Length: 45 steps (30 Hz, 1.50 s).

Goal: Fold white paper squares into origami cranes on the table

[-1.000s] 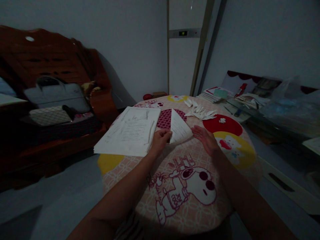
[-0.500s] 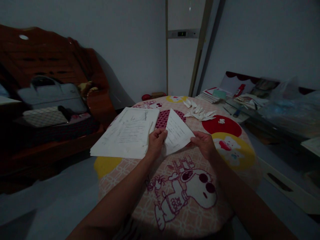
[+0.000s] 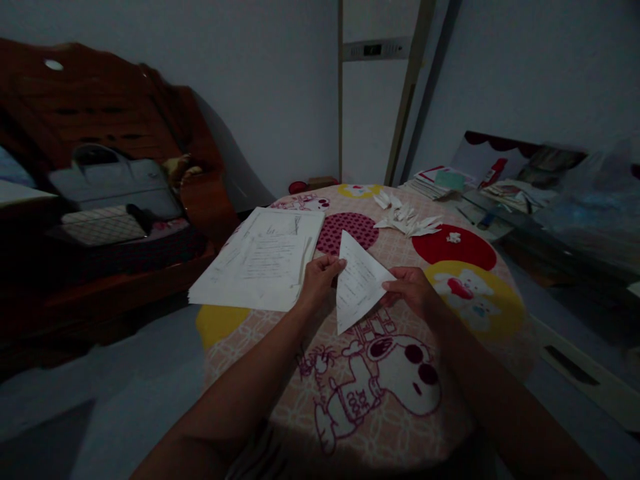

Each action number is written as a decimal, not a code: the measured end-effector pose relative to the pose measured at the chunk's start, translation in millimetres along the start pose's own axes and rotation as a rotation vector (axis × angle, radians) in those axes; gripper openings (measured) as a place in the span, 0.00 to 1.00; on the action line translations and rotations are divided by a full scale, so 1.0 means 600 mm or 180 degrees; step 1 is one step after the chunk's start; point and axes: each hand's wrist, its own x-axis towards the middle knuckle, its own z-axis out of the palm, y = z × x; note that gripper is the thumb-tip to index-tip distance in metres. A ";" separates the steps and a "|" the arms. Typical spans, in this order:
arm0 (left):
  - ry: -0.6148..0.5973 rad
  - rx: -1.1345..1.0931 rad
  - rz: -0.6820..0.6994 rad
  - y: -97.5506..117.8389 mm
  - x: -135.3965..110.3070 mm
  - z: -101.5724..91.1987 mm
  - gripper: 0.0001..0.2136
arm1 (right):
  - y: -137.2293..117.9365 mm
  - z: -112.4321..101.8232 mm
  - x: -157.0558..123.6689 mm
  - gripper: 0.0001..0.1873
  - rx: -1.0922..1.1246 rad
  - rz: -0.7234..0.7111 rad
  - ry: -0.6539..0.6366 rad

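Observation:
A printed sheet of paper folded into a triangle (image 3: 357, 283) is held just above the round table (image 3: 370, 387). My left hand (image 3: 320, 283) pinches its left edge near the top. My right hand (image 3: 413, 290) pinches its right corner. Both hands are closed on the paper. A stack of printed sheets (image 3: 265, 260) lies on the table just left of my left hand. Several small folded white paper pieces (image 3: 405, 217) lie at the table's far side.
The table has a pink cartoon-dog cloth with red and yellow circles. A wooden bench with a grey bag (image 3: 113, 183) stands at the left. A low glass surface with books and papers (image 3: 480, 190) is at the right. The room is dim.
My right hand left the table and gripped the paper. Both hands lifted the folded sheet and turned it, so one point now hangs toward me.

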 end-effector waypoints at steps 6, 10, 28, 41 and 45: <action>0.0005 -0.0053 -0.0043 0.003 0.002 -0.002 0.17 | 0.001 -0.004 -0.001 0.14 -0.0006 0.0010 -0.0034; -0.0088 -0.0028 0.0198 0.008 -0.002 -0.001 0.15 | 0.006 -0.004 0.004 0.14 0.0088 -0.0234 0.0117; -0.0175 0.0048 -0.0027 0.016 0.012 -0.018 0.14 | -0.005 0.009 -0.008 0.09 -0.0201 -0.0030 -0.0239; -0.0120 -0.0237 0.0376 0.043 0.007 -0.021 0.13 | -0.011 0.009 -0.021 0.11 0.0234 0.0209 -0.0779; 0.0086 -0.0171 0.0522 0.045 0.013 -0.029 0.11 | -0.003 0.003 -0.017 0.12 0.0222 0.0295 -0.0864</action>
